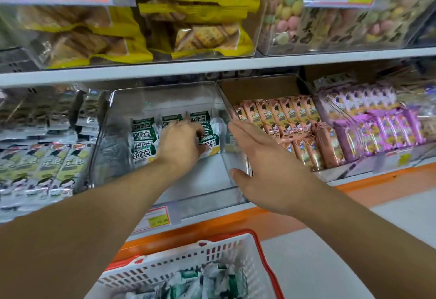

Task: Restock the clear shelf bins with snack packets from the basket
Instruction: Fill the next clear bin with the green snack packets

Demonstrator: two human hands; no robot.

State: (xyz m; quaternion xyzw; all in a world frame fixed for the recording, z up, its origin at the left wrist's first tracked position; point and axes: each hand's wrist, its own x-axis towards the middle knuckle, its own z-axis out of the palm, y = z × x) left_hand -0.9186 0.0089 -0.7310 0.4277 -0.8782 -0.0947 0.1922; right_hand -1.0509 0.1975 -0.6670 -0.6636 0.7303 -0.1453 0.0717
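Two tiers of shelving (165,69) stocked with clear bins. Upper tier: yellow cracker bags (188,27) at centre, pastel round sweets (287,15) to their right. Lower tier, left to right: grey-and-green packets (47,169), a mostly bare clear bin (132,96), pink packets (292,119), purple packets (382,122).

Below the shelf edge, a white basket (212,256) with red rim, green-and-white snack packets (188,280) heaped inside, blurred.

Inside the clear bin, toward its back, more green-and-white packets (144,138) standing in rough rows, front half of the bin floor bare.

Left hand (179,143) reached into that bin, fingers curled round one green-and-white packet (210,145) at the right end of the front row, grip pinching it among its neighbours.

Right hand (271,169) just outside the bin's right wall, fingers straight and spread forward, thumb stuck out to the left near the bin's front corner, grip holding nothing; contact with the wall not clear.

Yellow price tag (157,219) on the shelf lip beneath the bin.
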